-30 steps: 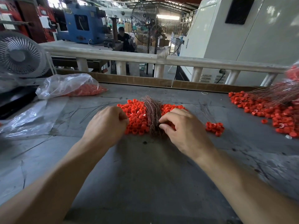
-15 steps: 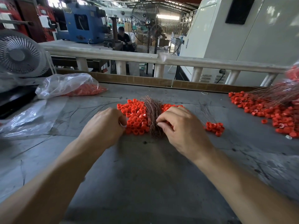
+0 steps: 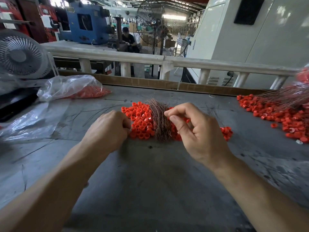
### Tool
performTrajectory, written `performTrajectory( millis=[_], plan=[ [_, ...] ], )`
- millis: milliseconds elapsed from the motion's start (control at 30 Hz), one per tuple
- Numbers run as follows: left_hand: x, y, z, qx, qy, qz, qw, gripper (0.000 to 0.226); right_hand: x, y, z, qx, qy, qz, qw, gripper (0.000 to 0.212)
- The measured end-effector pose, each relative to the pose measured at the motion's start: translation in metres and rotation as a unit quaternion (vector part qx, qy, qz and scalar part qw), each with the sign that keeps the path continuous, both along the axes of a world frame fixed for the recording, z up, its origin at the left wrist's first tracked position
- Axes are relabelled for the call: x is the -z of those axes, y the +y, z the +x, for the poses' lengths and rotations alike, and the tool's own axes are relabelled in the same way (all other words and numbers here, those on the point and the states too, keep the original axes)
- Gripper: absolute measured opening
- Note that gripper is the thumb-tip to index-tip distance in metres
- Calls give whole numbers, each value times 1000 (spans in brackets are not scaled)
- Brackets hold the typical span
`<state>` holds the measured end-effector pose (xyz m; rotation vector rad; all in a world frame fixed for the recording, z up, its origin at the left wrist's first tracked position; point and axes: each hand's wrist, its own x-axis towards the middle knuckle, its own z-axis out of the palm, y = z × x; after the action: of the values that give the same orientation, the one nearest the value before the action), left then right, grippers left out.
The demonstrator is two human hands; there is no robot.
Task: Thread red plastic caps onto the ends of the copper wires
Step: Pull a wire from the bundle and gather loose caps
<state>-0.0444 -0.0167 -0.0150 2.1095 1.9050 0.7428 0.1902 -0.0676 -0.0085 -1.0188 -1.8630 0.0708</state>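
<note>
a: workshop bench, seen from the head camera. at 9 o'clock a clear plastic bag of red caps lies on the grey table, with a white fan behind it at about 10 o'clock.

b: and the hands?

a: the left hand sits just left of centre, fingers curled tight against the near edge of the loose pile of red caps. something pale shows at its fingertips; whether it holds a cap i cannot tell.

b: the wires?

a: the bundle of copper wires lies across the middle of that pile, running toward 12 o'clock. the right hand is lifted just beside it, thumb and forefinger pinched together at the bundle's right side, apparently on 1 thin strand too fine to make out.

b: further right?

a: a small clump of caps beyond the right hand, then at 3 o'clock a second heap of caps with more wires fanned over it.

b: what might go wrong?

a: my judgement: the pinch could drag 2 or more strands out, since they lie tangled. a bent wire tip would miss the cap's hole, and a nudged pile would send caps rolling across the bench.
</note>
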Motion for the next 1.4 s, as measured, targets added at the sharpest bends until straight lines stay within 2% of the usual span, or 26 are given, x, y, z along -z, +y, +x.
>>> performTrajectory(
  millis=[100,300,400,467,567,700,767,867,1100,1233,1400],
  plan=[
    [-2,-1,-1,-16,7,-7,1000,17,-1,-2,-1,-29,63,-4,998,13],
    [-2,-2,-2,-27,-14,-13,999,20,-8,-6,-7,-37,150,50,987,7],
    [-5,-3,3,-5,-45,43,998,15,-11,-5,-4,-19,160,55,985,11],
    [-9,-7,11,42,-100,74,991,12,-10,-4,0,-15,172,29,984,15],
    [-12,-15,25,135,-221,72,963,11,-8,-3,3,-28,168,-25,985,26],
    [-16,-26,36,241,-385,20,891,7,-6,-2,2,-51,123,-92,987,43],
    [-16,-29,39,283,-411,7,866,16,-5,-2,0,-56,90,-105,989,48],
    [-16,-31,42,309,-395,28,865,14,-5,-2,-3,-68,66,-116,989,51],
    [-17,-33,40,292,-342,63,891,4,-5,-6,-4,-44,13,-112,993,38],
    [-17,-28,34,247,-416,44,874,15,-9,-10,-1,-30,37,-144,988,10],
    [-18,-21,27,201,-492,-17,847,21,-19,-11,4,13,21,-66,997,7]
  ],
)
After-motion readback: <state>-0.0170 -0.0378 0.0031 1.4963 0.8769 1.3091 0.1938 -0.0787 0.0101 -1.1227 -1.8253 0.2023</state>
